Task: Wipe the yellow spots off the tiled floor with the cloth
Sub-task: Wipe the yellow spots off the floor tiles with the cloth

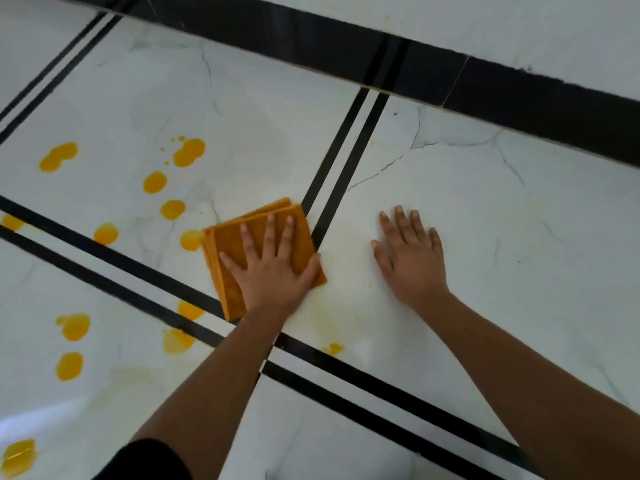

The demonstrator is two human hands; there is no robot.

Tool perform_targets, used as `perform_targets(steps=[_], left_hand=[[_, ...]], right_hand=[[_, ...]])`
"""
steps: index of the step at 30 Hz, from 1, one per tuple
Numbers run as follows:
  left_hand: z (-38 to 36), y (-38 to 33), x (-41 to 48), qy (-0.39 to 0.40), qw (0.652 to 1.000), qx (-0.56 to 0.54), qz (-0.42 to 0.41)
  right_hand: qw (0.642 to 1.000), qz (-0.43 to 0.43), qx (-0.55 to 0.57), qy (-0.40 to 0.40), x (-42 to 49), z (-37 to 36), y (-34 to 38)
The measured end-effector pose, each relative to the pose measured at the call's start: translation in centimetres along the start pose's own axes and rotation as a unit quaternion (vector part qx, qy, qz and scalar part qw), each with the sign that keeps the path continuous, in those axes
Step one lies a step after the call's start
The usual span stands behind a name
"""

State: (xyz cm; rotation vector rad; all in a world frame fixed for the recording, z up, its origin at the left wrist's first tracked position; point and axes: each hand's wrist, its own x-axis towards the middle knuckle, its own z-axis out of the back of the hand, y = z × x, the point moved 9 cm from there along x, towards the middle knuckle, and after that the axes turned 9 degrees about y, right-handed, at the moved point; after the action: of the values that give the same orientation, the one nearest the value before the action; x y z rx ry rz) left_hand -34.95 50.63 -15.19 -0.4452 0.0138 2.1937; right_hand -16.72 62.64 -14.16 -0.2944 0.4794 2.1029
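A folded orange cloth [239, 244] lies flat on the white marbled tiled floor [485, 209], beside a double black line. My left hand [273, 268] presses down on the cloth with fingers spread and straight. My right hand [412, 258] rests flat on a bare tile to the right, palm down. Several yellow spots [188, 152] dot the tiles left of the cloth, one [191, 240] touching its left edge. A faint yellow smear [332, 323] and a small spot [333, 348] lie just below my left hand.
Double black inlay lines [343, 161] cross the floor between tiles. A wide black skirting band [450, 81] runs along the far wall. More yellow spots [72, 327] sit at the lower left, and a dark sleeve [145, 462] shows at the bottom edge.
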Motion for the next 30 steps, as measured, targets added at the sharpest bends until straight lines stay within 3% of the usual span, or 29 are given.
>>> perform_targets(steps=[5, 10, 13, 18, 22, 26, 30], left_hand=[[-2.8, -4.1, -6.7, 0.063, 0.992, 0.026, -0.110], [0.5, -0.1, -7.0, 0.044, 0.991, -0.085, -0.095], [1.5, 2.3, -8.5, 0.044, 0.994, -0.052, -0.086], [2.8, 4.0, -8.5, 0.015, 0.996, -0.083, -0.034], [3.7, 2.8, -7.1, 0.005, 0.994, -0.097, -0.040], [4.5, 1.5, -5.6, -0.008, 0.992, -0.107, -0.064], [3.9, 2.1, -5.1, -0.001, 0.993, -0.100, -0.066]], right_hand=[[0.997, 0.019, 0.069, -0.005, -2.4, 0.3, 2.5], [0.988, -0.010, 0.145, 0.057, -3.6, -1.1, 7.1], [0.957, -0.074, 0.265, 0.091, -3.9, -1.9, 8.1], [0.893, -0.072, 0.416, 0.158, -4.1, 0.6, 8.3], [0.915, -0.027, 0.390, 0.101, -3.2, 7.8, 7.2], [0.962, 0.038, 0.269, 0.034, -2.8, 12.8, 8.1], [0.974, 0.071, 0.159, 0.145, -3.2, 7.7, 10.1]])
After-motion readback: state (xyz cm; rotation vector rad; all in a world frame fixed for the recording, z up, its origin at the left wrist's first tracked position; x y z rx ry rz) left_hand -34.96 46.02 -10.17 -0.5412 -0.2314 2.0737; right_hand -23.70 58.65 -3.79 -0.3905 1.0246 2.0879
